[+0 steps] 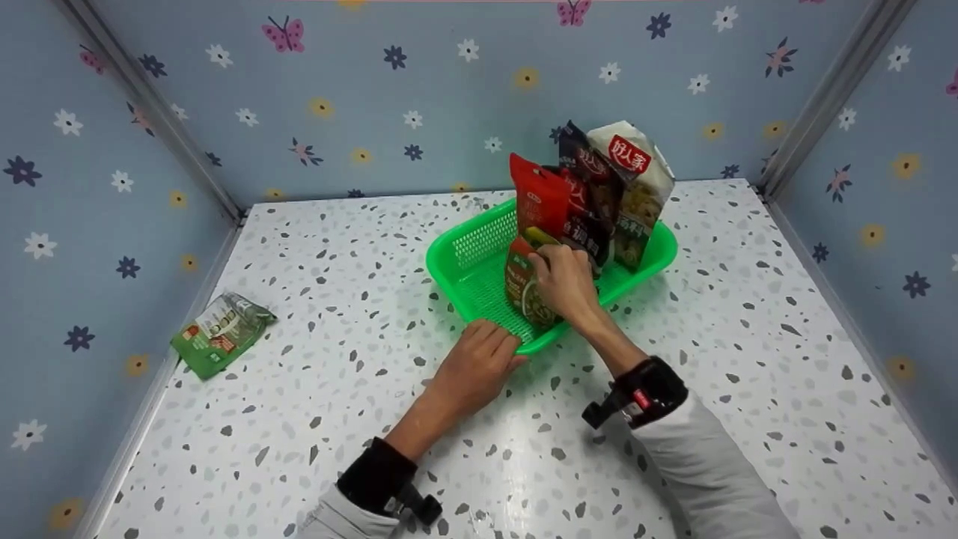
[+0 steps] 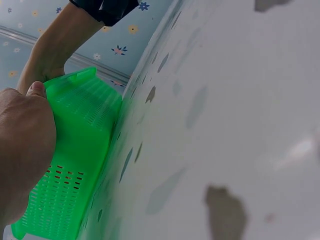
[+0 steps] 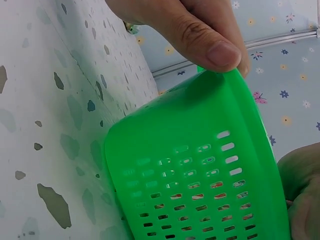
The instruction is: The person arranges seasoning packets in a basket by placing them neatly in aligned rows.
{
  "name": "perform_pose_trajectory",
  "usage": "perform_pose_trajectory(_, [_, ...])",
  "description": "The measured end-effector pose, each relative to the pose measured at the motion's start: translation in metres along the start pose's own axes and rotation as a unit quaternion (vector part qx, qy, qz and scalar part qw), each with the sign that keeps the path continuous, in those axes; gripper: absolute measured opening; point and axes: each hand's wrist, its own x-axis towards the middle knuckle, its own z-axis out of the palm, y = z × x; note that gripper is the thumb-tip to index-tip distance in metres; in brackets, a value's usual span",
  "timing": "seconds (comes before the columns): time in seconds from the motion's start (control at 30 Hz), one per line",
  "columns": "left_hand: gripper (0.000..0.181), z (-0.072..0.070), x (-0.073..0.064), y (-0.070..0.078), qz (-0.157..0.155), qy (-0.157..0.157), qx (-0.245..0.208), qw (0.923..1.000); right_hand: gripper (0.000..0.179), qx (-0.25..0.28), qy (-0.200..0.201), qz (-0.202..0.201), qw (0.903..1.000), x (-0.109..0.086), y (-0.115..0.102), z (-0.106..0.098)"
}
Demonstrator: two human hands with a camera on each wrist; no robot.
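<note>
A green plastic basket (image 1: 479, 258) with perforated walls stands on the speckled table, holding several upright food pouches. My left hand (image 1: 479, 359) grips its near left corner rim; in the left wrist view the thumb of that hand (image 2: 25, 145) lies at the rim. Inside the basket, my right hand (image 1: 567, 281) holds a brown-and-green pouch (image 1: 524, 284) by its upper side. Behind it are a red pouch (image 1: 540, 202), dark pouches (image 1: 587, 168) and a white pouch (image 1: 644, 187). The right wrist view shows only part of the right hand (image 3: 305, 195), its fingertips hidden.
A green pouch (image 1: 223, 335) lies flat on the table (image 1: 337, 299) at the left, apart from the basket. Flower-patterned panels (image 1: 419, 97) wall the table at the back and both sides.
</note>
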Motion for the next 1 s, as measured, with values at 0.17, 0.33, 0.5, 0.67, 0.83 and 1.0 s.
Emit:
perform_pose_trajectory(0.17, [0.026, -0.0004, 0.0003, 0.0005, -0.005, -0.006, -0.002, 1.0000, 0.042, -0.005, -0.001, -0.004, 1.0000, 0.0008, 0.0010, -0.0012])
perform_pose_trajectory(0.33, [0.026, -0.0015, 0.0011, 0.0009, -0.006, -0.012, -0.002, 0.9999, 0.036, -0.004, -0.024, 0.010, 0.9996, 0.0004, 0.0003, -0.0034])
perform_pose_trajectory(0.5, [0.026, -0.0016, 0.0005, 0.0009, -0.006, -0.013, -0.001, 0.9999, 0.030, -0.011, -0.047, 0.026, 0.9985, -0.0012, -0.0011, -0.0043])
perform_pose_trajectory(0.67, [0.026, -0.0016, 0.0002, 0.0013, -0.008, -0.021, -0.001, 0.9998, 0.028, -0.022, -0.060, 0.033, 0.9974, -0.0026, -0.0015, -0.0029])
perform_pose_trajectory(0.83, [0.025, -0.0013, 0.0010, 0.0011, -0.002, -0.010, 0.002, 0.9999, 0.025, -0.024, -0.076, 0.032, 0.9964, -0.0045, -0.0034, -0.0038])
perform_pose_trajectory(1.0, [0.026, -0.0015, 0.0015, 0.0012, 0.000, 0.000, -0.001, 1.0000, 0.028, -0.029, -0.097, 0.024, 0.9946, -0.0071, -0.0051, -0.0062])
